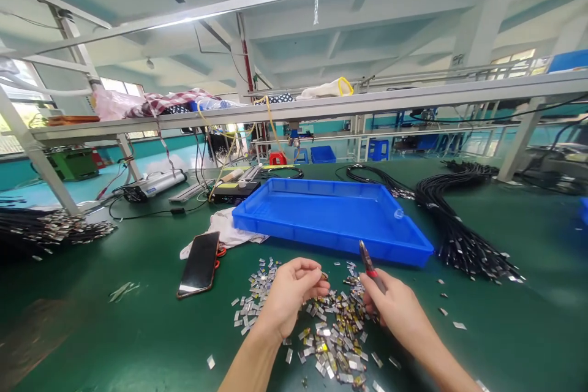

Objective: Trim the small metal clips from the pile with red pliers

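Fingertips pressed together, my left hand (294,291) pinches a small brownish-gold piece (324,276), mostly hidden by the fingers. My right hand (390,303) is wrapped round a pair of pliers (373,271) with red and black handles, their jaws pointing up and away. Below and between both hands lies a loose pile of small flat silver pieces (340,343), many with yellow or brown parts. More plain silver pieces (252,303) are spread to the left of my left hand. The pliers' tip is apart from the held piece.
Behind my hands stands a blue tray (316,214) on the green table (151,343). A phone (199,264) lies left, beside a white cloth (225,229). Black cable bundles (454,233) lie right, with another bundle (55,229) far left. A shelf (294,111) spans the back.
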The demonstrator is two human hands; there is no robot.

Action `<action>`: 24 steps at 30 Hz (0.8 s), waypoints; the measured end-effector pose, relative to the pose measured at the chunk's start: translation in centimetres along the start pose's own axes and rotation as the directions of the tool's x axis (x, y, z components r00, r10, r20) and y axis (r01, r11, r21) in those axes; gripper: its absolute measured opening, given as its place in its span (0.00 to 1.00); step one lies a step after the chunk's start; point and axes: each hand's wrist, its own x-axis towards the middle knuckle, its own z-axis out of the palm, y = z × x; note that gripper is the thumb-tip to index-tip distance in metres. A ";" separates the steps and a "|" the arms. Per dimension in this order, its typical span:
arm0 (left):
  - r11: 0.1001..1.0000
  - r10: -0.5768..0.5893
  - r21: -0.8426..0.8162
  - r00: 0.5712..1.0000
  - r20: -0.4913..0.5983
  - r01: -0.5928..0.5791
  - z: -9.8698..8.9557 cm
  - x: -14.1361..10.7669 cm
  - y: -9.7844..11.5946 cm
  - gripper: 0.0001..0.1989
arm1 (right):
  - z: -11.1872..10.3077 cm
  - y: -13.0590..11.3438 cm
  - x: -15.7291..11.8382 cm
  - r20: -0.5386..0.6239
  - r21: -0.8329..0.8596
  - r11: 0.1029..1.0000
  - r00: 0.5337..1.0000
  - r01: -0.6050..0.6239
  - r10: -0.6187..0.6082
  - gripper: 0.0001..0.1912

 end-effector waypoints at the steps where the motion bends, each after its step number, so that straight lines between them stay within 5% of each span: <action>1: 0.999 -0.003 -0.052 1.000 -0.002 0.003 0.1 -0.2 0.1 0.11 | 0.1 -0.2 -0.2 -0.006 -0.020 1.000 1.000 0.020 -0.020 0.17; 7: 0.963 -0.012 -0.271 0.999 -0.041 0.000 0.4 -0.3 0.2 0.08 | 1.0 -1.5 -1.7 -0.003 -0.136 0.970 0.979 0.203 -0.205 0.16; 18: 0.901 -0.028 -0.433 0.999 -0.038 0.009 1.0 -0.6 0.6 0.06 | 1.4 -1.9 -2.3 0.142 -0.100 0.954 0.953 0.283 -0.268 0.16; 24: 0.888 -0.040 -0.459 0.999 -0.035 0.020 1.3 -0.8 0.8 0.05 | 1.8 -1.6 -2.1 0.055 -0.053 0.956 0.957 0.288 -0.286 0.17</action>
